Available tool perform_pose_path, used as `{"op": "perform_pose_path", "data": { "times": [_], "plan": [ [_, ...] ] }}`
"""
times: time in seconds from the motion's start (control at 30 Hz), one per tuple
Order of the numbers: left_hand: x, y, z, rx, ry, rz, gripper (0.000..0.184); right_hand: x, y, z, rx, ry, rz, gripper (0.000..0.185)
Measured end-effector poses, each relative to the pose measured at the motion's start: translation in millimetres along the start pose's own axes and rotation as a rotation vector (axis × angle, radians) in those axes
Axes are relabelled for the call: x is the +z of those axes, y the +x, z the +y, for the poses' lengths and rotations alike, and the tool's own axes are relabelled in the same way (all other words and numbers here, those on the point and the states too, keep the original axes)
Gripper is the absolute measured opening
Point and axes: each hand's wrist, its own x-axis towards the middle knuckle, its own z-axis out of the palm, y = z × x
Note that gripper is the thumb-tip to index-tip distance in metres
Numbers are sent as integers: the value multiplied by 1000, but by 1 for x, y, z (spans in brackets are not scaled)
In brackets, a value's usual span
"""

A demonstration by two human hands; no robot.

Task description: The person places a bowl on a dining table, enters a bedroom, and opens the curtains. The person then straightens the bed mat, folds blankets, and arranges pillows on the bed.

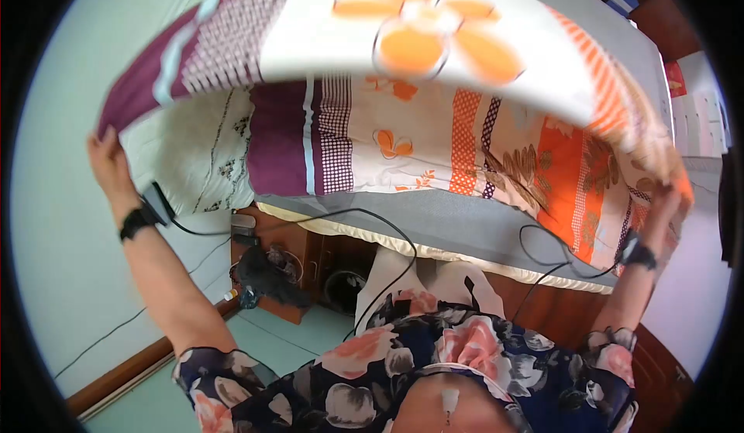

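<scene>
Left hand (107,158) is pinching a flower-print quilt (434,38) at its purple edge. Between the grips, the quilt is bowing upward, looking soft, floppy, light; matching cloth (403,146) is lying below, over a grey mattress (465,228). Corners are probably giving surest hold. Right hand (660,202), blurred, is clutching the orange end.

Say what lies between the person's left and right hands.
In the head view, a white, purple and orange flower-print cloth arches from the left hand to the right hand; below it, similarly printed fabric lies on the grey bed.
</scene>
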Motion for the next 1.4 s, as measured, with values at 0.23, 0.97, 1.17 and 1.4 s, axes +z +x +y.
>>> {"op": "perform_pose_path", "data": {
  "times": [0.23, 0.97, 1.17, 1.4],
  "plan": [
    [-35, -248, -274, -972, -213, 467, 11, -70, -212, 220, 858, -17, -18, 36],
    [102, -194, -201, -946, 87, 298, 36, 44, -168, 271, 685, -527, -3, 36],
    [41, -351, -282, -1314, 48, 296, 72, 23, -256, 345, 942, -250, 195, 53],
    [183, -435, -227, -1571, -422, 125, 101, 113, -269, 355, 734, 425, 225, 43]
  ]
}}
